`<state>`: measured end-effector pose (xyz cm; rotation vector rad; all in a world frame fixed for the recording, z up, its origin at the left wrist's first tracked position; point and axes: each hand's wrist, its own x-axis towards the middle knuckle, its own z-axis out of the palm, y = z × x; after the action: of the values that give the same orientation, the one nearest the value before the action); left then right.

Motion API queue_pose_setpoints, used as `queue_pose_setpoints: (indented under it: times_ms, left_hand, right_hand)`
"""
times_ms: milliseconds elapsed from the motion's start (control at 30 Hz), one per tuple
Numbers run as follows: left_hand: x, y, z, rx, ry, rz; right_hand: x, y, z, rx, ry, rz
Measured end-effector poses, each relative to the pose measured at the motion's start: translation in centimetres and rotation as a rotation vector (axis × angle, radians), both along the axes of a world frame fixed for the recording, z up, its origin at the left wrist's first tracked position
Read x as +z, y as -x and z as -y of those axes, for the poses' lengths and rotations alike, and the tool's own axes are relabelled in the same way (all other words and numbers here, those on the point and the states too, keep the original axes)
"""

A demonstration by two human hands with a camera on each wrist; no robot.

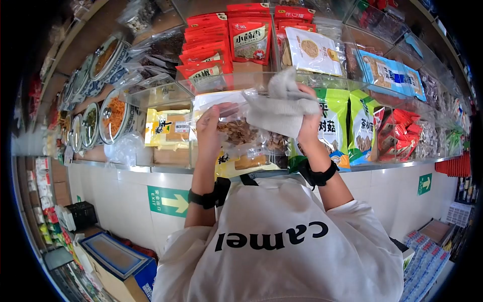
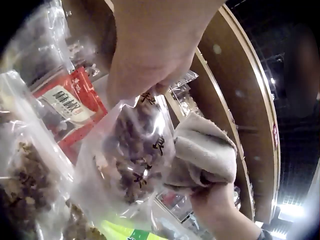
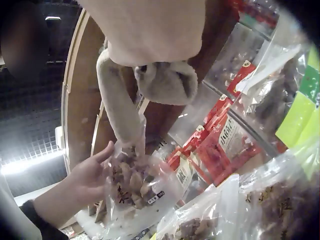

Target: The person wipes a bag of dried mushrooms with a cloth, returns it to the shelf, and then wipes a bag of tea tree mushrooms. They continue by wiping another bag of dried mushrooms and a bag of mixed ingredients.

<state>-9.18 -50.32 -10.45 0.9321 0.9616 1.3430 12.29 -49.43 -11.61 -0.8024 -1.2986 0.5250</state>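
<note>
My left hand grips a clear bag of brown dried food by its left edge, lifted in front of the shelf bins. My right hand clutches a bunched grey cloth and holds it against the bag's upper right part. In the left wrist view the left hand pinches the clear bag at its top, with the cloth and the right hand beside it. The right wrist view shows the cloth hanging from the right hand above the bag and the left hand.
Clear bins hold red packets, blue packets, green packets and yellow packets. Bowls of food line the left. Below the counter are a green arrow sign and a cardboard box.
</note>
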Motion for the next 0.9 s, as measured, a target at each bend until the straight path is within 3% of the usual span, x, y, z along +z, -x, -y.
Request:
queue_pose_setpoints:
  times_ms: [67,100,167,267,367,500,567,700,800,900]
  left_hand:
    - [-0.5,-0.8,-0.2,-0.084,0.011,0.048]
    - [-0.3,-1.3,-0.3,-0.088,0.008,0.049]
    - [0.0,-2.1,-0.3,-0.178,0.06,0.069]
    - [-1.9,-1.6,-1.0,-0.134,0.113,-0.139]
    - [-1.0,-2.6,-0.5,-0.181,0.17,0.082]
    - [-0.3,-3.3,-0.2,-0.217,0.16,-0.015]
    - [-1.9,-3.3,-0.2,-0.295,0.179,0.123]
    - [0.0,-2.9,-0.1,-0.25,0.296,-0.033]
    - [-1.8,-2.1,-0.6,-0.251,0.211,0.048]
    - [-2.3,-1.1,-1.1,-0.176,0.184,-0.051]
  right_hand:
    - [-1.4,0.7,-1.2,0.043,0.228,0.075]
    - [-1.1,1.3,-0.9,0.039,0.225,0.075]
    - [-0.4,2.5,0.6,0.298,0.457,0.103]
    - [-0.5,2.7,0.7,0.125,0.496,0.152]
    - [-1.6,2.0,0.6,-0.004,0.398,0.298]
    - [-0.3,1.8,0.7,-0.059,0.394,0.278]
    - [-0.4,1.7,0.5,-0.091,0.415,0.28]
    - [-0.5,1.6,0.2,-0.07,0.429,0.286]
    - [-0.5,1.0,0.0,-0.031,0.398,0.409]
    - [-2.0,-0.9,-0.7,-0.109,0.335,0.605]
